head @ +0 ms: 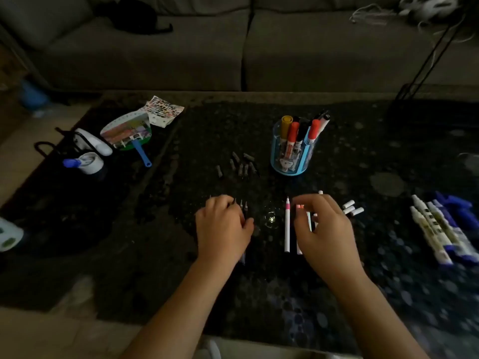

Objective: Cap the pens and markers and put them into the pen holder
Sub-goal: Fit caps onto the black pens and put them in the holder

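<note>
Your left hand [222,229] curls over dark pens [243,207], right hand [324,229] pinches a pink-tipped pen [300,207]; beyond them, the holder [290,161] carries capped markers [293,133].

Blue pen holder [293,161] upright w/ capped markers [293,133]; uncapped white pen [287,229] flat nearby.

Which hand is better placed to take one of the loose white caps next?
Right. The right hand hovers over the white pens, with the white caps just beyond its fingers. The left hand is over the dark pens, farther away.

Both forearms reach forward, left hand [223,226] and right hand [324,229] palm-down, fingers curled.
</note>
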